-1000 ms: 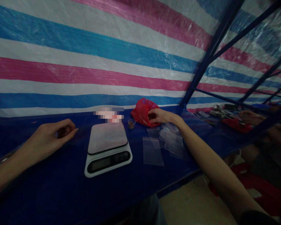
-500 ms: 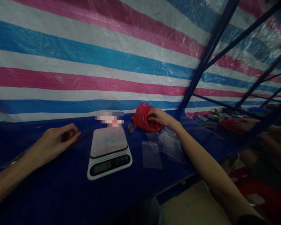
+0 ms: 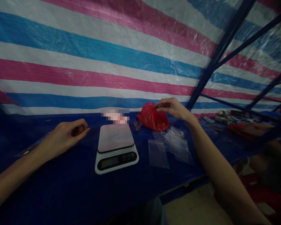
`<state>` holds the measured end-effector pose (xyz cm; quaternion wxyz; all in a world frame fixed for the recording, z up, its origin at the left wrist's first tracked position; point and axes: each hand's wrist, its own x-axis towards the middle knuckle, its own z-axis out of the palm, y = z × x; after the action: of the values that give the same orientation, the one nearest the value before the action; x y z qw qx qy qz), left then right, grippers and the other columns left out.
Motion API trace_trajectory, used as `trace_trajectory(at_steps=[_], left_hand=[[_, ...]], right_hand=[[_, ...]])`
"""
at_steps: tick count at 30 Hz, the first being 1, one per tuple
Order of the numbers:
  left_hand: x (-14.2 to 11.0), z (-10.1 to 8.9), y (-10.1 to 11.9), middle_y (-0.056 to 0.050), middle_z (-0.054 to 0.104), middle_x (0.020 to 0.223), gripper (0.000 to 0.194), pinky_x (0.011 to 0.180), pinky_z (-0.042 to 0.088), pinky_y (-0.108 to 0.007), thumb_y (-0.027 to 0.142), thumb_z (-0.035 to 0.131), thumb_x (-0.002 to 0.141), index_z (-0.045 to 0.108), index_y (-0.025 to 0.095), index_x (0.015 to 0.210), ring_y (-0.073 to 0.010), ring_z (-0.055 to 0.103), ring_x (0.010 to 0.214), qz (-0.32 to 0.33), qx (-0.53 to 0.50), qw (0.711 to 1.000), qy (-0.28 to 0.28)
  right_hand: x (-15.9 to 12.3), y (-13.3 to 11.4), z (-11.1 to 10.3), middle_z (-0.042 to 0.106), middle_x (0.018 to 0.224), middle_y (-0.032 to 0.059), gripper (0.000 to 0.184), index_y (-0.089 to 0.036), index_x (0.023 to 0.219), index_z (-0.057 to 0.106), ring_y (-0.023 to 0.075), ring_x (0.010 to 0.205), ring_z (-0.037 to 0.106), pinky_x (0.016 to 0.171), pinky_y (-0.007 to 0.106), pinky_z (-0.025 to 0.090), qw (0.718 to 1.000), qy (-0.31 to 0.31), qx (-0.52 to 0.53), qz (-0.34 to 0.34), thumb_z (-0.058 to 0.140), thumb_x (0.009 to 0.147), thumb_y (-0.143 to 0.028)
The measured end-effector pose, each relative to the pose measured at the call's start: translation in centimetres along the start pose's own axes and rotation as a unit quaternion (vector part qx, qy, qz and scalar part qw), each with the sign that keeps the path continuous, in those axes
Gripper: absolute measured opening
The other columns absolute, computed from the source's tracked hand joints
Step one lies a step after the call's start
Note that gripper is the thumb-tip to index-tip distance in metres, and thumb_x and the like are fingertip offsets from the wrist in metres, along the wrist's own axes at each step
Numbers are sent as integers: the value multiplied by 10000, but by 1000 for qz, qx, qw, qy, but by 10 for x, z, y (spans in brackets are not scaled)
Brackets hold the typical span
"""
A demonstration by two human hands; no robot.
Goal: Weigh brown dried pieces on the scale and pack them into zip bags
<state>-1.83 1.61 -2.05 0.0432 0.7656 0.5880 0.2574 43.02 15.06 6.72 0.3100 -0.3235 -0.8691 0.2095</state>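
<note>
R hand (image 3: 174,107) at mouth of red bag (image 3: 150,118) on bench (image 3: 61,190) — can't tell if grip's clamped on anything. L hand (image 3: 67,132) nr scale (image 3: 117,137), loosely curled, grip slightly apart — cup (image 3: 137,126) btwn scale & bag.

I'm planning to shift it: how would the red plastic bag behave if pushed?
The red bag looks thin and crumpled, so it would probably sag or fold. Brownish contents show in its opening, so some might spill.

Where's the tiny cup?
In the head view, the tiny cup is by the far right corner of the white scale, left of the red bag.
</note>
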Motion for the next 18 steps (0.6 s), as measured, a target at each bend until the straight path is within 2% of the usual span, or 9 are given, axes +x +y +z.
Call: trace_trajectory(at_steps=[4, 8, 13, 18], left_hand=[[0, 0, 0, 42, 577, 613, 291, 574, 388, -262, 479, 527, 926, 596, 209, 845, -126, 521, 550, 11, -18, 1000, 13], [1, 2, -3, 37, 588, 620, 286, 573, 387, -261, 482, 544, 920, 593, 214, 835, -130, 529, 556, 19, -27, 999, 21], [1, 2, -1, 39, 574, 612, 266, 577, 379, -268, 451, 527, 926, 589, 210, 830, -128, 528, 552, 27, -24, 999, 22], [2, 1, 4, 41, 555, 605, 248, 577, 371, -268, 419, 518, 928, 581, 207, 816, -120, 515, 544, 44, -28, 998, 30]], right_hand=[[18, -22, 36, 806, 1025, 75, 201, -186, 1008, 812, 218, 933, 739, 873, 354, 568, 990, -128, 42, -27, 773, 867, -325], [34, -20, 65, 808, 965, 71, 207, -166, 1042, 799, 199, 877, 750, 832, 327, 577, 971, -222, 91, -18, 770, 878, -290], [40, -7, 73, 811, 935, 69, 239, -156, 1078, 785, 189, 849, 755, 828, 332, 588, 956, -250, 154, 12, 777, 873, -279], [38, -6, 74, 815, 950, 65, 238, -170, 1075, 786, 191, 856, 763, 861, 356, 599, 940, -277, 194, 41, 775, 869, -290]])
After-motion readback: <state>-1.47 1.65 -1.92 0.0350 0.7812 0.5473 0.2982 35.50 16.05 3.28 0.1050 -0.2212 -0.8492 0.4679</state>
